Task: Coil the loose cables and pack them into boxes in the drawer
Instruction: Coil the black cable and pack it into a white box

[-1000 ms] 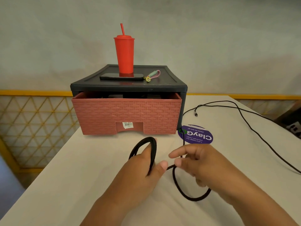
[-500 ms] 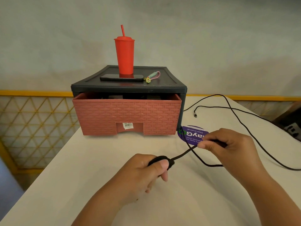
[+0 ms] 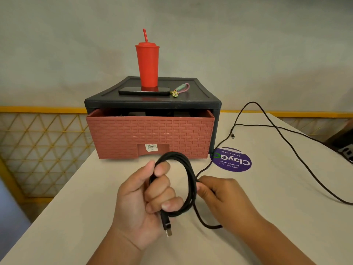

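While the left hand [image 3: 145, 203] grips the coiled cable [image 3: 188, 169], the right hand [image 3: 219, 196] pinches its right edge

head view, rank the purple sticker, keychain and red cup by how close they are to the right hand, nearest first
1. purple sticker, on the table just beyond the right hand, which pinches the cable.
2. keychain, front right on top of the drawer unit.
3. red cup, further back and left on that same top.

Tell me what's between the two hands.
In the head view, the coiled black cable spans the gap: the left hand grips one side, the right hand holds the other.
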{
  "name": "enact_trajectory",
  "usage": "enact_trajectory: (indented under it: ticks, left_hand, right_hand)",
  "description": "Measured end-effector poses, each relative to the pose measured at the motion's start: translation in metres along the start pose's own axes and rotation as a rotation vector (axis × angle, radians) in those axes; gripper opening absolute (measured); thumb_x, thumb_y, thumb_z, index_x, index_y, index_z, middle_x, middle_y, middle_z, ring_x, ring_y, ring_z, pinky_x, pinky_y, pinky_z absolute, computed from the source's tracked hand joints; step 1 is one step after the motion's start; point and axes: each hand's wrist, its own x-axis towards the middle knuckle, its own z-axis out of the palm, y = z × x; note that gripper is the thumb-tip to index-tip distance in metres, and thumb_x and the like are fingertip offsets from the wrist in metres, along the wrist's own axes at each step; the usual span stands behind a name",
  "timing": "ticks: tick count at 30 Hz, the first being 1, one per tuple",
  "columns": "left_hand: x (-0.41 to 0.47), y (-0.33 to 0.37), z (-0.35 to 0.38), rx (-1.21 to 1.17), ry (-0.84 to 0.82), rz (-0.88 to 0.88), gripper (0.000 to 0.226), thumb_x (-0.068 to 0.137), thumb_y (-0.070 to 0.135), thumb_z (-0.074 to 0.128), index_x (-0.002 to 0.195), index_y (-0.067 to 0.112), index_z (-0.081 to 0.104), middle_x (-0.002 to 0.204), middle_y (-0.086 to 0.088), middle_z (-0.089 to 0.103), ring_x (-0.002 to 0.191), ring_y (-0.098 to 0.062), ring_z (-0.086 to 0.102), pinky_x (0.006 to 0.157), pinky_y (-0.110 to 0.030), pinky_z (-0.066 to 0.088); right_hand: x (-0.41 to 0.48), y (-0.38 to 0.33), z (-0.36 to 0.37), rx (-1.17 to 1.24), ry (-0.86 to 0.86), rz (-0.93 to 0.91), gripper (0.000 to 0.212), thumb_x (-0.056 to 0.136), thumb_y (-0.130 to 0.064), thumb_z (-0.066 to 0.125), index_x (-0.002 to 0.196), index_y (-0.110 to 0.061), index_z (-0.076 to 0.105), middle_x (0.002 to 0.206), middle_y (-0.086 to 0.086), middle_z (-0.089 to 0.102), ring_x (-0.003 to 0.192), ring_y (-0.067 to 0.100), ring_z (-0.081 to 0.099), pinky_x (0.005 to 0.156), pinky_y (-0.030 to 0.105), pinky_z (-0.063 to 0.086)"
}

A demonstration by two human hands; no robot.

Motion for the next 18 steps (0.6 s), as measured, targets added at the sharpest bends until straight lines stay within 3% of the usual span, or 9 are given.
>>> enact_trajectory:
  ticks: [3, 6, 8, 12, 14, 16, 18]
  left_hand:
    - [-0.004, 0.006, -0.002, 0.024, 0.077, 0.108, 0.044, 0.102, 0.021, 0.022, 0.133, -0.003, 0.043, 0.062, -0.003, 0.035, 0.056, -0.015, 0.033, 0.074, -0.027, 0.041]
    - [-0.009, 0.011, -0.005, 0.024, 0.164, 0.167, 0.047, 0.103, 0.02, 0.015, 0.14, -0.002, 0.034, 0.065, -0.004, 0.035, 0.06, -0.016, 0.033, 0.081, -0.028, 0.041]
    - [-0.012, 0.013, -0.004, 0.026, 0.194, 0.198, 0.048, 0.103, 0.021, 0.014, 0.141, -0.002, 0.032, 0.067, -0.005, 0.036, 0.061, -0.016, 0.033, 0.083, -0.027, 0.04]
    - [-0.016, 0.023, -0.004, 0.013, 0.195, 0.222, 0.048, 0.103, 0.023, 0.014, 0.142, -0.001, 0.03, 0.067, -0.007, 0.036, 0.062, -0.017, 0.033, 0.084, -0.027, 0.038]
    - [-0.018, 0.027, -0.008, -0.003, 0.201, 0.229, 0.048, 0.103, 0.023, 0.015, 0.141, -0.001, 0.033, 0.065, -0.013, 0.041, 0.061, -0.02, 0.036, 0.084, -0.028, 0.039]
    - [-0.022, 0.031, -0.013, 0.024, 0.233, 0.261, 0.046, 0.103, 0.022, 0.018, 0.14, -0.001, 0.034, 0.068, -0.017, 0.053, 0.062, -0.027, 0.047, 0.084, -0.029, 0.042]
    - [-0.022, 0.035, -0.008, 0.077, 0.27, 0.343, 0.043, 0.103, 0.019, 0.024, 0.141, 0.0, 0.03, 0.068, -0.016, 0.057, 0.064, -0.027, 0.055, 0.083, -0.03, 0.044]
  right_hand:
    - [0.001, -0.005, 0.002, -0.026, 0.023, 0.068, 0.036, 0.09, -0.038, 0.054, 0.057, -0.029, 0.042, 0.054, -0.019, 0.05, 0.054, 0.005, 0.044, 0.051, 0.017, 0.032]
    - [0.003, -0.015, -0.001, 0.112, 0.046, 0.181, 0.026, 0.087, -0.03, 0.061, 0.061, -0.029, 0.055, 0.052, -0.009, 0.05, 0.05, 0.005, 0.04, 0.054, 0.019, 0.034]
    - [0.003, -0.024, -0.005, 0.44, 0.056, 0.324, 0.017, 0.085, -0.02, 0.064, 0.068, -0.023, 0.064, 0.049, -0.008, 0.045, 0.045, 0.005, 0.037, 0.051, 0.021, 0.037]
    - [0.006, -0.025, -0.014, 1.298, 0.193, 0.665, 0.01, 0.087, -0.009, 0.055, 0.08, -0.012, 0.063, 0.046, -0.004, 0.038, 0.031, 0.002, 0.028, 0.034, 0.012, 0.035]
    - [0.008, -0.022, -0.019, 1.486, 0.261, 0.709, 0.011, 0.088, -0.006, 0.052, 0.084, -0.01, 0.061, 0.049, -0.003, 0.039, 0.03, 0.002, 0.022, 0.029, 0.009, 0.025]
    - [0.009, -0.021, -0.019, 1.422, 0.264, 0.675, 0.015, 0.089, -0.003, 0.049, 0.084, -0.011, 0.061, 0.051, -0.002, 0.039, 0.031, 0.001, 0.021, 0.028, 0.011, 0.019]
    - [0.005, -0.019, -0.015, 0.977, 0.22, 0.524, 0.017, 0.091, -0.004, 0.051, 0.084, -0.017, 0.061, 0.048, -0.007, 0.04, 0.034, 0.003, 0.027, 0.033, 0.013, 0.022]
